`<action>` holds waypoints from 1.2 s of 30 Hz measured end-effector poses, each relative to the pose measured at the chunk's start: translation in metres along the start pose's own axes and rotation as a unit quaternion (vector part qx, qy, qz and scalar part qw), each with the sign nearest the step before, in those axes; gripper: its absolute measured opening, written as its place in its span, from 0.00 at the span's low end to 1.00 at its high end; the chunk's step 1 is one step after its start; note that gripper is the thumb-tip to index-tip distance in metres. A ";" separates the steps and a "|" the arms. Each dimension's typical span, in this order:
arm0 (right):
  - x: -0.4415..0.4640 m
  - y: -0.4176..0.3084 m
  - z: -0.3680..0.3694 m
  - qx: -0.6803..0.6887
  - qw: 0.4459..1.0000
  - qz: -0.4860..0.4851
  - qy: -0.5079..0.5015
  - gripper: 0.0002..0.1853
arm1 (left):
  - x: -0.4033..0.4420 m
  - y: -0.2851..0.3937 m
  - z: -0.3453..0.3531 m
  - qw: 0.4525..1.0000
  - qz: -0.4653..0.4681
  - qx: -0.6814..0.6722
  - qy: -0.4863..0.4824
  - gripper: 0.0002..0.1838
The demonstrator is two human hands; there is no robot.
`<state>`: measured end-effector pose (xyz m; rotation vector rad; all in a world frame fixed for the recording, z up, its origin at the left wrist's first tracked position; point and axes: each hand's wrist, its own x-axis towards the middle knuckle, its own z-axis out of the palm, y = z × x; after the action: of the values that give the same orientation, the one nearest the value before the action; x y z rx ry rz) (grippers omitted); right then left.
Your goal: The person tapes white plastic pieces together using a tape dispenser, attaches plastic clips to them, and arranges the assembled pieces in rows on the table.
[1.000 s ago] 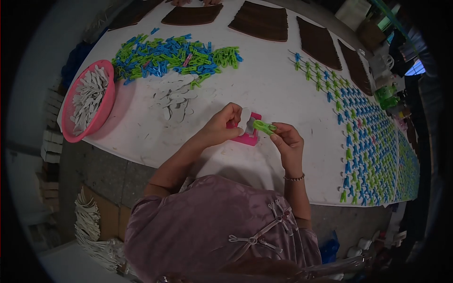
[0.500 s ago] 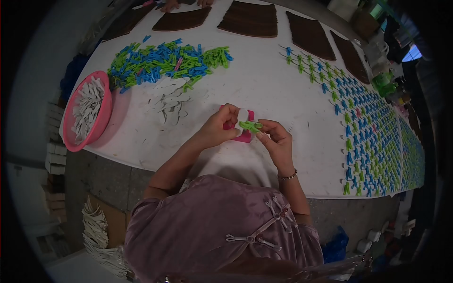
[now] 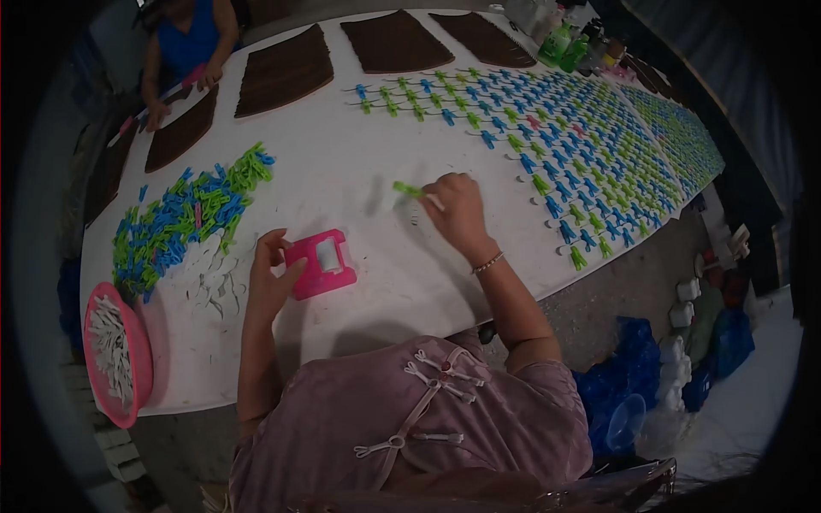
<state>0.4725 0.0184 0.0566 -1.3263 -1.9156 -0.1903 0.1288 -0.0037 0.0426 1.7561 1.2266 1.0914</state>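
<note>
pink rectangular plastic block is flanked by spread left hand, perhaps for steadying; slim green plastic clip is end-pinched by right hand, presumably for clearance.

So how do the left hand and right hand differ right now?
The left hand is at the pink block, while the right hand holds a green clip. The right hand has a beaded bracelet at its wrist; the left hand shows none. Both are ungloved.

A small workshop, judging by the long white table bearing rows of clipped clothespins.
</note>
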 end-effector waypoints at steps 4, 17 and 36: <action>-0.008 0.099 -0.017 -0.092 0.980 0.176 0.029 0.04 | -0.009 -0.027 -0.036 0.981 0.001 0.177 0.080 0.18; -0.002 0.192 -0.018 -0.220 0.916 0.333 -0.033 0.10 | -0.045 -0.070 -0.069 0.910 0.030 0.400 0.107 0.17; -0.001 0.191 -0.013 -0.238 0.905 0.349 -0.060 0.12 | -0.034 -0.089 -0.084 0.868 0.041 0.480 0.125 0.18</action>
<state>0.6408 0.0959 0.0080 -2.3148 -1.4052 -0.2206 0.0147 -0.0028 -0.0126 2.4395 2.1122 0.7970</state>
